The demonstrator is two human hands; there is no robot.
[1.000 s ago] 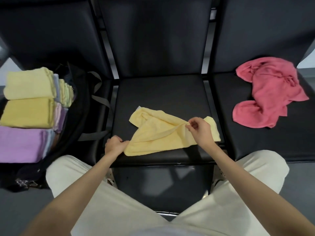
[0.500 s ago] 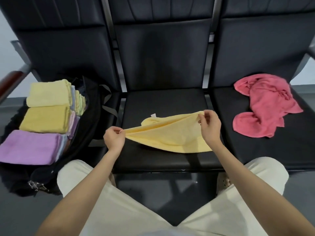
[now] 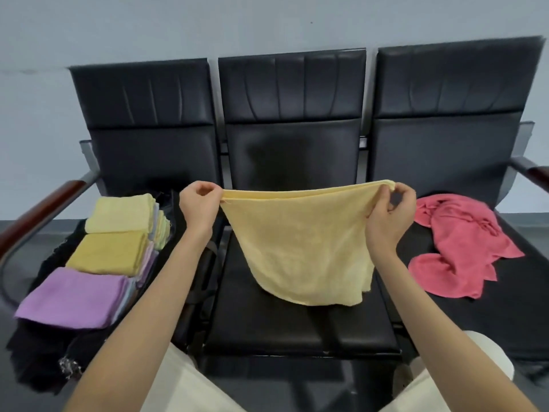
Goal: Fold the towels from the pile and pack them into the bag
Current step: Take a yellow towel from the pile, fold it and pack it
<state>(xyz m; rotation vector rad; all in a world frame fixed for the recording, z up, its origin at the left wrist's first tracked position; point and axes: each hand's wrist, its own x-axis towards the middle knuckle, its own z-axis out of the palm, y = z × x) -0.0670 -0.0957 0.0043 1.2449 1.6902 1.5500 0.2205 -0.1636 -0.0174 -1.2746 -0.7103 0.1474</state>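
Pinching the top corners, both hands, left hand [image 3: 198,203] and right hand [image 3: 389,212], hold the yellow towel [image 3: 300,248] unfolded above the middle seat [image 3: 267,328]; left of it the bag [image 3: 38,361] holds many folded towels [image 3: 113,242], right of it a pink towel [image 3: 463,248] waits.

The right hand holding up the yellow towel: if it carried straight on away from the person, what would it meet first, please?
Probably the backrest of the right-hand seat, behind the right hand; nothing visibly lies between, though depth is unclear.

Both forearms are bare, with no sleeves, watch or rings in view. The left hand [image 3: 198,206] and right hand [image 3: 389,216] are ungloved. Loose cream-coloured cloth trousers [image 3: 190,391] cover both legs.
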